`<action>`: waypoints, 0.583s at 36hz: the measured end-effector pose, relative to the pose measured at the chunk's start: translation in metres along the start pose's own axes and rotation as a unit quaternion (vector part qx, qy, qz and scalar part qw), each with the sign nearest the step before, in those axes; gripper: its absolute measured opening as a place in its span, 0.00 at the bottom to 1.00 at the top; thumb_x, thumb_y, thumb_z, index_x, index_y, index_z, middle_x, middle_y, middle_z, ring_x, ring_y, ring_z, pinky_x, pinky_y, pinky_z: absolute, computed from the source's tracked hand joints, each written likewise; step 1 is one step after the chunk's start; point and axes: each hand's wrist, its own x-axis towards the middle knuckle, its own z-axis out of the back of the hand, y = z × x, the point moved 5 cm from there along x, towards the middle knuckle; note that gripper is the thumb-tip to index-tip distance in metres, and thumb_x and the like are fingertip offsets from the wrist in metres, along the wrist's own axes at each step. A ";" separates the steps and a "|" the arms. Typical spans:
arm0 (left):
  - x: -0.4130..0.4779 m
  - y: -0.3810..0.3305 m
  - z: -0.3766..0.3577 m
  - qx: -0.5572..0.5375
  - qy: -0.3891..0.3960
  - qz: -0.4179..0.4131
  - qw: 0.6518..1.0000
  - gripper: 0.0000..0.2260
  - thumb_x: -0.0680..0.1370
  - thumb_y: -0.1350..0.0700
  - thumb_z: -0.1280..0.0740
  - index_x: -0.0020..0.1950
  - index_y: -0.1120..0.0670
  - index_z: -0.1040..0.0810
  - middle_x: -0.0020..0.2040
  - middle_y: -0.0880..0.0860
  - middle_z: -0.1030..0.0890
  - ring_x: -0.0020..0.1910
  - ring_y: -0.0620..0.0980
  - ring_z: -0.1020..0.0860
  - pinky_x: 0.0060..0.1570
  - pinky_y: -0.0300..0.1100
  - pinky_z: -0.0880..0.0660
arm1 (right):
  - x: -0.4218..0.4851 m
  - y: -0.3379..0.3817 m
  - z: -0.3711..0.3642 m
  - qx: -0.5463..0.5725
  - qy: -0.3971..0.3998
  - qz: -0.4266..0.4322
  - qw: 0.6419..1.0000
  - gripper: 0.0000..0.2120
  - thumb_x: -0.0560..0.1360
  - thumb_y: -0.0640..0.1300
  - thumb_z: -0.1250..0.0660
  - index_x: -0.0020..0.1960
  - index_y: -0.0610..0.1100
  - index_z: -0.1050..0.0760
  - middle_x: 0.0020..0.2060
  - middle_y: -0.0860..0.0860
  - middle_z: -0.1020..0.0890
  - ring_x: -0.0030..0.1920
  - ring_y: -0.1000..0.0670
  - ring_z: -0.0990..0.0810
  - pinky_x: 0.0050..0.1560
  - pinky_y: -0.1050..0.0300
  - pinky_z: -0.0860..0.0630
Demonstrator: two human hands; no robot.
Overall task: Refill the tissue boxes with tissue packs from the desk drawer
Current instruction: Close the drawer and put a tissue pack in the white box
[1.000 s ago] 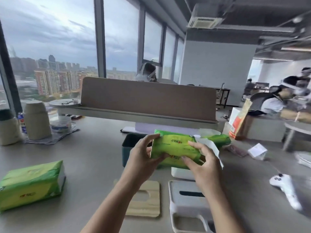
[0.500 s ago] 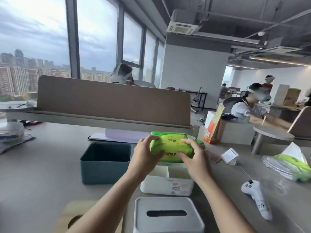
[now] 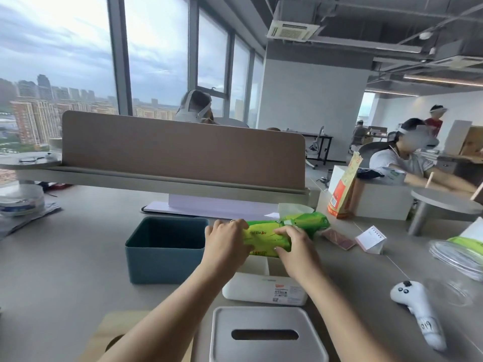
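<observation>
A green and yellow tissue pack (image 3: 264, 237) is held in both hands just above the open white tissue box (image 3: 264, 288) in the middle of the desk. My left hand (image 3: 226, 244) grips its left end and my right hand (image 3: 294, 244) presses on its right part. A second green pack (image 3: 308, 222) with a tissue sticking up lies right behind it. A dark teal box (image 3: 164, 253) stands open and empty to the left. A white lid (image 3: 266, 335) with a slot lies nearest me, and a wooden lid (image 3: 117, 333) lies to its left.
A desk divider (image 3: 183, 152) runs across the back. A white controller (image 3: 418, 309) lies at the right, with a clear wrapper and a green pack (image 3: 467, 246) beyond it. A small desk calendar (image 3: 369, 239) and an orange bag (image 3: 345, 189) stand back right. People sit at other desks.
The view has swung right and dropped a little. Both hands have lowered the green pack from chest height down to just over the open white box.
</observation>
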 end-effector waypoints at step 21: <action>-0.046 -0.017 0.030 -0.054 0.038 -0.095 0.993 0.16 0.77 0.43 0.36 0.66 0.40 0.25 0.67 0.42 0.23 0.66 0.49 0.27 0.64 0.48 0.38 | -0.037 0.018 0.041 -0.021 0.011 -0.008 1.000 0.18 0.71 0.42 0.27 0.61 0.47 0.23 0.61 0.48 0.22 0.62 0.47 0.24 0.58 0.57 0.29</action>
